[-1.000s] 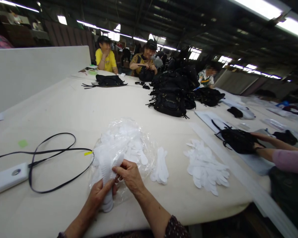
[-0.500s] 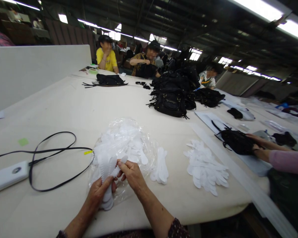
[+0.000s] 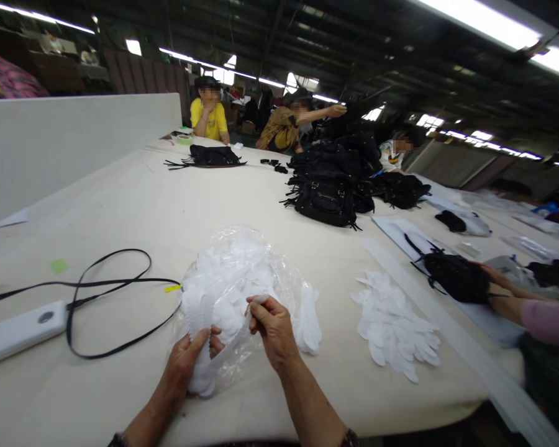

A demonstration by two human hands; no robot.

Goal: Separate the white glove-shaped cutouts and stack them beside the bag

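The left hand (image 3: pixel 186 360) is closed around a stack of white cut pieces (image 3: pixel 199 338), thumb on top, holding it upright just in front of a clear plastic bag (image 3: pixel 242 273) that lies on the cream table (image 3: pixel 135 205). The right hand (image 3: pixel 272 326) pinches a single white piece (image 3: pixel 261 300) between thumb and fingertips, right over the bag's near edge. The bag is full of more white pieces and serves as the landmark here. Touching the bag's right side lies a small neat pile of white pieces (image 3: pixel 310 320); farther right of the bag, apart from it, a looser white heap (image 3: pixel 395 326) is spread out. Left of the bag a black strap (image 3: pixel 102 292) loops over the table, its yellow-tagged end just beside the bag, and a white bar-shaped device (image 3: pixel 21 326) lies beyond the loop. Behind the bag, well apart, stands a heap of black handbags (image 3: pixel 328 195). To the bag's right, a co-worker's hand (image 3: pixel 491 276) rests on another black bag (image 3: pixel 456 276). Nothing lies between the hands and the bag.
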